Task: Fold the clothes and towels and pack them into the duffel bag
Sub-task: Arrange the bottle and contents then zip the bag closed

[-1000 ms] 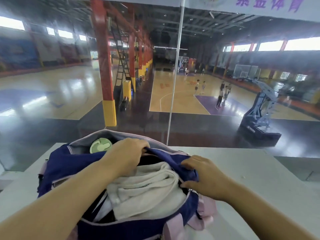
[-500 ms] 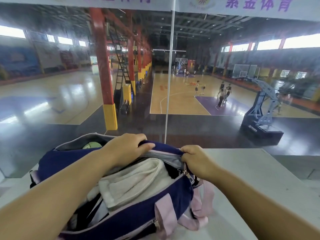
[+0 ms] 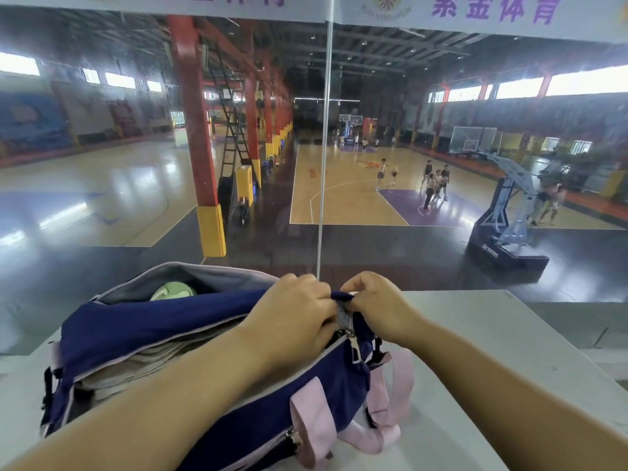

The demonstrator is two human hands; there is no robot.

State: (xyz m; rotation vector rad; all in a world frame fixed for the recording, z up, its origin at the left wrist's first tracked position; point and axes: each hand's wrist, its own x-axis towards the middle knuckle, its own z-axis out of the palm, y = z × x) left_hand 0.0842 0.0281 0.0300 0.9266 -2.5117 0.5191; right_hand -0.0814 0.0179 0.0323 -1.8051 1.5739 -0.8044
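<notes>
A navy duffel bag (image 3: 142, 331) with pink straps (image 3: 390, 396) lies on a white table (image 3: 475, 334). Folded white towels (image 3: 112, 372) show through its main opening, partly under my left forearm. My left hand (image 3: 292, 311) and my right hand (image 3: 370, 300) meet at the bag's right end, both pinching the navy fabric around the zipper end (image 3: 348, 331). A pale green round object (image 3: 173, 290) sits in the bag's far open pocket.
A glass wall with a vertical seam (image 3: 323, 164) stands just behind the table. Beyond it lies a sports hall with people on a court. The table's right edge (image 3: 560, 362) drops off beside a grey floor.
Both hands have moved together to the bag's right end, pulling the opening's edges closer. The towels are now largely covered by the navy fabric.
</notes>
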